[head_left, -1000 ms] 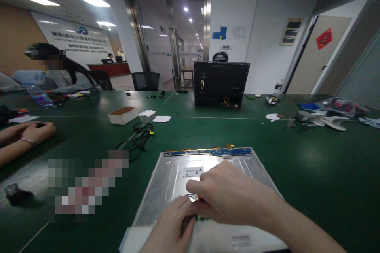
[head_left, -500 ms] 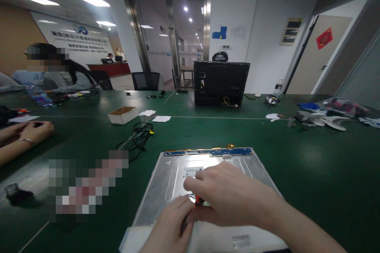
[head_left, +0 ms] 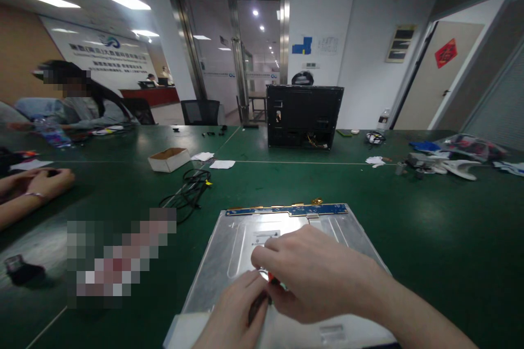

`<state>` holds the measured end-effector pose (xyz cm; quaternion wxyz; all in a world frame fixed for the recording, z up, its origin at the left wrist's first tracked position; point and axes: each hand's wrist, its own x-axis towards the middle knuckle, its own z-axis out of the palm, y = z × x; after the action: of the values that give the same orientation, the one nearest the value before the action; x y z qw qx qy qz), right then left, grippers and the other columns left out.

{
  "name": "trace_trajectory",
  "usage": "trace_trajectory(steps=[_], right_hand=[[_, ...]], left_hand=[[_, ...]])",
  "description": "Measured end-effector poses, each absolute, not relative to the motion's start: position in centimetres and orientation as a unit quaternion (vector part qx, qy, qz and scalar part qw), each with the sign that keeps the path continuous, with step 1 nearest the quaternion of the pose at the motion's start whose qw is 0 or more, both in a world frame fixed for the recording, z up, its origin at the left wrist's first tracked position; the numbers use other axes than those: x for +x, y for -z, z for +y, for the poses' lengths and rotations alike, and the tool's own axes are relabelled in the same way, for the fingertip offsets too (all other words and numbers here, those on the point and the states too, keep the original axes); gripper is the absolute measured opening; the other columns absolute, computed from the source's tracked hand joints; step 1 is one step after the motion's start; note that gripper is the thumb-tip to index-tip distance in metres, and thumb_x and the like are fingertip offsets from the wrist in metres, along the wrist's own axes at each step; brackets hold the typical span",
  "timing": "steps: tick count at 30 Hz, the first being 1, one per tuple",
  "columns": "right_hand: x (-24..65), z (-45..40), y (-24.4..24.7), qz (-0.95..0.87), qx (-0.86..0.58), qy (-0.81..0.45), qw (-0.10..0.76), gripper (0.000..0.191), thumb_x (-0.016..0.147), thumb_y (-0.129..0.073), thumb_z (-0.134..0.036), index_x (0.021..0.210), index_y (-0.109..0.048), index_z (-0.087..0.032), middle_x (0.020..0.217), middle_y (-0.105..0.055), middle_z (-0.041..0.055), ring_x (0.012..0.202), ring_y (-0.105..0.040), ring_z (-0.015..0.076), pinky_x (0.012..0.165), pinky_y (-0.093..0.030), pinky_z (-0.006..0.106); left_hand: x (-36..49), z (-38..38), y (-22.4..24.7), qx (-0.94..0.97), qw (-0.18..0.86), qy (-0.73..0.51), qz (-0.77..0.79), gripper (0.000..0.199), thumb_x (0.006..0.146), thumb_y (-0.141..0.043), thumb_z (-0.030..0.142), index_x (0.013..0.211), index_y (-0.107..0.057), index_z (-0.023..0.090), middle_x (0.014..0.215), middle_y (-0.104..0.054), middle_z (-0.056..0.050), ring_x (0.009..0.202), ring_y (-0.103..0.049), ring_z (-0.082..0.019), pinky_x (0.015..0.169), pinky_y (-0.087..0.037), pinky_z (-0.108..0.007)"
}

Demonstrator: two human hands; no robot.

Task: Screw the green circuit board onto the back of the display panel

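Observation:
A flat display panel (head_left: 213, 267) lies on the green table before me, its silvery metal back facing up. Along its far edge runs a blue circuit board (head_left: 286, 210), and a printed label (head_left: 262, 236) shows beyond my fingers. My right hand (head_left: 315, 272) is closed over the middle of the panel, around a small object with a red part (head_left: 271, 277), mostly hidden by the fingers. Next to it, touching or nearly so, my left hand (head_left: 235, 308) has its thumb and fingers drawn together. What lies between them is hidden.
Black cables (head_left: 188, 193) and an open cardboard box (head_left: 168, 160) lie beyond the panel to the left. A black monitor housing (head_left: 305, 117) stands farther back. Another person's hands (head_left: 49, 184) rest at the left. Assorted parts (head_left: 438, 163) and a plastic bag (head_left: 475, 147) are on the right.
My right hand has turned slightly at the wrist, its lower fingers shifting around the red object. My left hand and the panel stay almost where they were.

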<state>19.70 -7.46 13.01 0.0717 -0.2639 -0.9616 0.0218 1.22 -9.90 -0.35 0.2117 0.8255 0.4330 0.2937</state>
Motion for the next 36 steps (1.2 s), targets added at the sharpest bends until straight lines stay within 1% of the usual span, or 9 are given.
trace_trajectory(steps=[5, 9, 11, 15, 20, 24, 29, 32, 36], right_hand=[[19.76, -7.28, -12.77, -0.958, -0.273, -0.006, 0.084, 0.012, 0.084, -0.050, -0.029, 0.091, -0.053, -0.019, 0.076, -0.065, 0.0022, 0.058, -0.054, 0.0145, 0.046, -0.019, 0.028], [19.74, -6.98, -12.44, -0.949, -0.303, 0.020, 0.080, 0.023, 0.088, -0.052, -0.043, 0.091, -0.055, -0.020, 0.071, -0.066, 0.0017, 0.055, -0.054, 0.0142, 0.047, -0.017, 0.027], [19.72, -6.94, -12.39, -0.949, -0.307, 0.022, 0.072, 0.026, 0.090, -0.050, -0.046, 0.088, -0.056, -0.020, 0.068, -0.065, 0.0017, 0.054, -0.054, 0.0138, 0.047, -0.019, 0.027], [19.66, -7.15, -12.63, -0.952, -0.300, 0.014, 0.061, 0.020, 0.091, -0.047, -0.037, 0.089, -0.057, -0.020, 0.070, -0.065, 0.0027, 0.054, -0.054, 0.0141, 0.048, -0.021, 0.027], [19.57, -7.35, -12.97, -0.961, -0.268, -0.009, 0.070, 0.014, 0.082, -0.050, -0.027, 0.092, -0.055, -0.018, 0.078, -0.066, 0.0035, 0.058, -0.055, 0.0149, 0.046, -0.021, 0.028], [19.64, -7.33, -12.82, -0.961, -0.266, -0.003, 0.079, 0.014, 0.084, -0.051, -0.031, 0.091, -0.054, -0.019, 0.076, -0.065, 0.0015, 0.059, -0.058, 0.0154, 0.045, -0.021, 0.029], [19.78, -7.19, -12.64, -0.954, -0.290, 0.009, 0.079, 0.029, 0.088, -0.050, -0.049, 0.088, -0.056, -0.020, 0.067, -0.065, 0.0008, 0.054, -0.058, 0.0162, 0.044, -0.018, 0.029], [19.64, -7.15, -12.63, -0.952, -0.300, 0.019, 0.062, 0.030, 0.092, -0.046, -0.046, 0.085, -0.058, -0.019, 0.065, -0.065, 0.0024, 0.052, -0.058, 0.0158, 0.045, -0.019, 0.027], [19.47, -7.23, -12.83, -0.955, -0.291, 0.017, 0.056, 0.020, 0.091, -0.045, -0.036, 0.089, -0.057, -0.019, 0.068, -0.065, 0.0027, 0.053, -0.056, 0.0149, 0.045, -0.020, 0.027]], left_hand=[[1.36, -10.05, 0.10, 0.819, 0.213, -0.303, 0.438, 0.022, 0.080, -0.045, 0.010, 0.090, -0.062, 0.020, 0.091, -0.066, -0.006, 0.084, -0.061, -0.021, 0.075, -0.050, -0.029], [1.37, -10.11, 0.29, 0.821, 0.207, -0.306, 0.436, 0.022, 0.081, -0.044, 0.008, 0.087, -0.061, 0.020, 0.088, -0.065, -0.005, 0.080, -0.062, -0.019, 0.071, -0.050, -0.026], [1.32, -10.08, 0.46, 0.823, 0.197, -0.311, 0.432, 0.023, 0.080, -0.044, 0.008, 0.088, -0.061, 0.020, 0.088, -0.066, -0.004, 0.079, -0.063, -0.019, 0.070, -0.050, -0.026], [1.27, -9.95, 0.63, 0.827, 0.185, -0.304, 0.436, 0.020, 0.081, -0.045, 0.008, 0.087, -0.060, 0.020, 0.085, -0.065, -0.004, 0.077, -0.062, -0.019, 0.070, -0.050, -0.026], [1.31, -9.91, 0.30, 0.828, 0.198, -0.296, 0.432, 0.021, 0.079, -0.045, 0.007, 0.088, -0.059, 0.021, 0.091, -0.066, -0.004, 0.084, -0.061, -0.020, 0.075, -0.049, -0.027], [1.40, -10.01, 0.17, 0.823, 0.208, -0.301, 0.435, 0.023, 0.079, -0.044, 0.008, 0.092, -0.059, 0.021, 0.094, -0.065, -0.005, 0.088, -0.060, -0.021, 0.078, -0.048, -0.028], [1.35, -10.00, 0.67, 0.826, 0.204, -0.296, 0.434, 0.021, 0.079, -0.043, 0.007, 0.086, -0.057, 0.021, 0.089, -0.063, -0.004, 0.084, -0.061, -0.020, 0.073, -0.049, -0.026], [1.28, -10.05, 0.80, 0.831, 0.184, -0.311, 0.423, 0.019, 0.080, -0.043, 0.008, 0.083, -0.057, 0.021, 0.084, -0.063, -0.003, 0.080, -0.062, -0.019, 0.070, -0.049, -0.025], [1.38, -10.13, 0.39, 0.825, 0.183, -0.319, 0.429, 0.017, 0.080, -0.045, 0.009, 0.076, -0.056, 0.020, 0.084, -0.065, -0.004, 0.080, -0.062, -0.019, 0.071, -0.050, -0.026]])
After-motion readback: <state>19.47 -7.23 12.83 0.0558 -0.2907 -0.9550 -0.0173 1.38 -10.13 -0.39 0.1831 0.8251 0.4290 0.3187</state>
